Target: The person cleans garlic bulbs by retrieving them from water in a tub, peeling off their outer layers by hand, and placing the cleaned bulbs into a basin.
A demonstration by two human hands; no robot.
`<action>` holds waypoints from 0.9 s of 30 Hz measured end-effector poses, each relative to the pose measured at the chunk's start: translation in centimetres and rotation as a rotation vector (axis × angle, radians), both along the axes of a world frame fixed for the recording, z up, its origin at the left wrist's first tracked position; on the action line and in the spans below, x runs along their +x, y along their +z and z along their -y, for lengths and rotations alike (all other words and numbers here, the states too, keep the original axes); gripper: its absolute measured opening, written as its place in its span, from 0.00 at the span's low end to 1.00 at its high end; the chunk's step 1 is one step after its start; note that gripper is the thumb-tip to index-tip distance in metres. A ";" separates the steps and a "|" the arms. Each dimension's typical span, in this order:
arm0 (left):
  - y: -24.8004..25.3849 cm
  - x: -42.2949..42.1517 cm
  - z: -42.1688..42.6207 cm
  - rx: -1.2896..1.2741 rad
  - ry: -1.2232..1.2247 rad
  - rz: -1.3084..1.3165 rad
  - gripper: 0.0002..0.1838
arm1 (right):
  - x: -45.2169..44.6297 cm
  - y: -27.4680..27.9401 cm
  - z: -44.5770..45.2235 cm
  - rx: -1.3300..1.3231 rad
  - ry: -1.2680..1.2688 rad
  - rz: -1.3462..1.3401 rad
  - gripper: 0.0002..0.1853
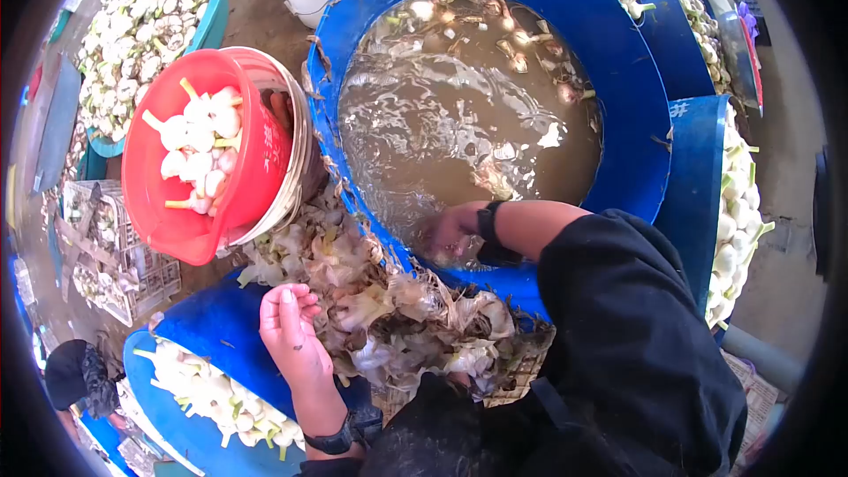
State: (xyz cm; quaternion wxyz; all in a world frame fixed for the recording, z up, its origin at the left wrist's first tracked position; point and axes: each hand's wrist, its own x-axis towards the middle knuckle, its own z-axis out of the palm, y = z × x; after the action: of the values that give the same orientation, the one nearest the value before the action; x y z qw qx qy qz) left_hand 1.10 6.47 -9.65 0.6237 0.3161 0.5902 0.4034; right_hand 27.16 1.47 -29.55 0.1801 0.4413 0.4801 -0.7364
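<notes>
My right hand (452, 231) reaches into the muddy water (459, 106) of a big blue tub (632, 88), close to its near wall. Splashing and blur hide its fingers, so I cannot see whether it holds anything. Garlic bulbs (518, 62) float at the far side of the water, and a pale piece lies just beyond my hand. My left hand (296, 331) is held above the rim of a blue container, fingers loosely bent, with nothing visible in it. Beside it, peeled garlic skins (380, 300) form a heap against the tub.
A red basin (146, 168) with several clean bulbs rests on a white bucket at the left. Behind it stands a teal tub (216, 9) of dirty garlic. White garlic fills containers at lower left and right. Another person's dark head covering (75, 375) shows at lower left.
</notes>
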 end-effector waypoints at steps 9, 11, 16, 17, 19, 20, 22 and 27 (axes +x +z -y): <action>3.7 4.3 -0.5 0.241 -0.564 -0.071 0.20 | -0.6 23.0 -0.9 0.644 -0.868 -0.208 0.24; 3.3 6.0 0.1 0.292 -0.569 0.081 0.22 | -2.1 25.0 -0.8 0.890 -0.748 -0.056 0.24; 2.9 5.2 -0.3 0.108 -0.364 0.154 0.10 | -3.1 23.6 -0.4 1.262 -0.794 -0.133 0.14; 2.6 4.8 -0.4 0.108 -0.359 0.147 0.10 | -3.3 23.6 -0.1 1.259 -0.794 -0.141 0.14; 2.2 4.0 -0.6 -0.106 -0.093 0.310 0.09 | -3.7 23.6 1.2 1.528 -0.348 -0.072 0.10; 2.6 3.9 -1.4 -0.120 -0.011 0.330 0.10 | -3.5 23.8 1.7 1.502 -0.215 0.023 0.11; 3.5 3.4 -2.0 -0.160 0.068 0.345 0.10 | -2.8 22.9 2.0 1.495 -0.226 0.202 0.14; 2.9 4.1 -0.7 -0.086 0.020 0.343 0.11 | -5.4 26.1 -0.4 1.012 -0.786 0.055 0.16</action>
State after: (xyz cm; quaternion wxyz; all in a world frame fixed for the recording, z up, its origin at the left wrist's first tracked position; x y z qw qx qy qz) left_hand 5.22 7.12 -6.76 0.7243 0.2096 0.4949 0.4320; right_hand 21.72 1.82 -3.42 -0.3218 0.6335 0.5658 -0.4184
